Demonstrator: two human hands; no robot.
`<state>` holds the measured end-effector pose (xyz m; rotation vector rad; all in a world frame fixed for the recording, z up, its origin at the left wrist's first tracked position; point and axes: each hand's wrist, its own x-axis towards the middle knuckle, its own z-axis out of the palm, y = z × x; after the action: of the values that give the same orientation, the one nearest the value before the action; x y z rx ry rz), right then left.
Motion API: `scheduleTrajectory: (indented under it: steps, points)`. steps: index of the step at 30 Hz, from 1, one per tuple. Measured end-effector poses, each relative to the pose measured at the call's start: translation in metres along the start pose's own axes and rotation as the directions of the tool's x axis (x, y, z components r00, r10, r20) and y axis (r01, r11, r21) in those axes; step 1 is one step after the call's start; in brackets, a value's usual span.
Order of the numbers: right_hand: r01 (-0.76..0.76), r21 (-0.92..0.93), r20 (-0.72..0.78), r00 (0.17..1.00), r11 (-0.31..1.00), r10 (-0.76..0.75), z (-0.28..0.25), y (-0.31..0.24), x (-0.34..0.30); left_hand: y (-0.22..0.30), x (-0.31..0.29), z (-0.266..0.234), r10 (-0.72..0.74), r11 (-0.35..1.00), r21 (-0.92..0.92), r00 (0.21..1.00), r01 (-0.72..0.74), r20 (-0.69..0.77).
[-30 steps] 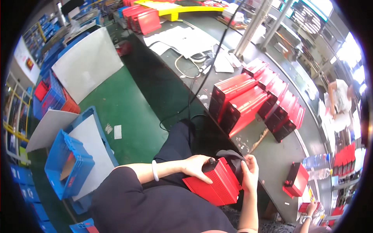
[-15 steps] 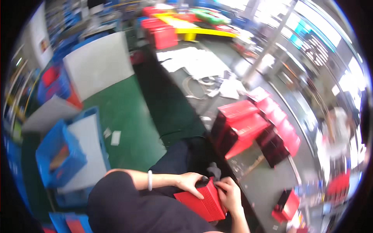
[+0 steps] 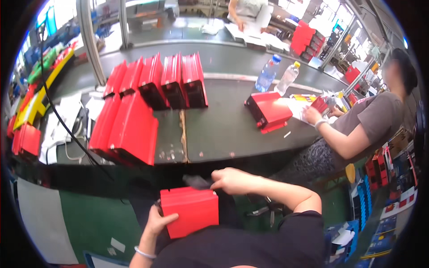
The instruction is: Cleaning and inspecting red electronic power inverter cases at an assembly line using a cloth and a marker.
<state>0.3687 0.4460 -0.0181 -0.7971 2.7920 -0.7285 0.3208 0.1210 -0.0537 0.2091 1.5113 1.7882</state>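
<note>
My left hand [image 3: 157,220] grips the left side of a red ribbed metal box [image 3: 193,215], thumb on its broad face and the other fingers mostly hidden behind it. The box is held in front of my body, below the workbench edge. Just above its far right corner, my right hand [image 3: 232,180] pinches a limp-looking dark grey piece, perhaps a cloth [image 3: 196,182], blurred by motion. Whether this piece touches the box, I cannot tell.
Several red boxes with black ends [image 3: 152,80] stand in rows on the dark workbench [image 3: 219,134]. Another red box [image 3: 270,109] lies near two plastic bottles [image 3: 268,73]. A co-worker [image 3: 366,118] sits on the right. A black cable [image 3: 62,116] hangs on the left.
My view has swung to the right, bringing the bench front and co-worker into sight. The red box stays in my left hand; my right hand now holds the dark grey piece off the box's end.
</note>
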Motion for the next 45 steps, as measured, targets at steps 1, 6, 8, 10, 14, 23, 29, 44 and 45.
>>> scheduleTrajectory:
  steps: [1,6,8,10,14,23,29,44,45]
  points:
    - [-0.14,-0.14,0.136,0.978,0.98,0.159,-0.01,0.003,-0.013,0.0,0.002,0.002,0.026,0.999,-0.036,0.999,-0.027,-0.037]
    - [-0.433,0.531,-0.067,0.836,0.729,0.545,0.01,0.024,-0.06,-0.012,0.012,-0.011,0.084,0.931,-0.338,0.983,-0.135,-0.162]
    - [-0.294,0.92,0.013,0.686,0.26,0.727,0.006,0.016,-0.061,-0.009,0.011,-0.018,-0.046,0.813,-0.576,0.977,-0.085,-0.209]
    - [-0.052,0.981,-0.12,0.592,0.187,0.797,0.003,0.004,-0.039,0.004,0.016,-0.011,-0.023,0.723,-0.675,0.971,-0.149,-0.24]
    - [0.191,0.917,-0.396,0.522,0.349,0.756,-0.009,-0.005,0.011,0.022,0.015,-0.003,0.005,0.667,-0.722,0.97,-0.185,-0.244]
    - [-0.125,0.292,-0.781,0.541,0.948,0.312,-0.007,-0.061,0.027,0.034,0.004,0.025,-0.039,0.668,-0.712,0.944,-0.219,-0.327]
    - [-0.206,0.029,-0.843,0.521,0.978,0.135,-0.009,-0.047,0.022,0.043,0.021,0.034,-0.07,0.72,-0.673,0.948,-0.169,-0.312]
    - [-0.358,-0.092,-0.804,0.577,0.929,0.143,-0.013,-0.039,-0.012,0.072,0.067,0.064,-0.017,0.764,-0.636,0.981,-0.112,-0.194]
    - [-0.309,0.048,-0.809,0.546,0.95,0.218,-0.019,-0.033,-0.019,0.074,0.07,0.064,-0.03,0.747,-0.661,0.989,-0.074,-0.145]
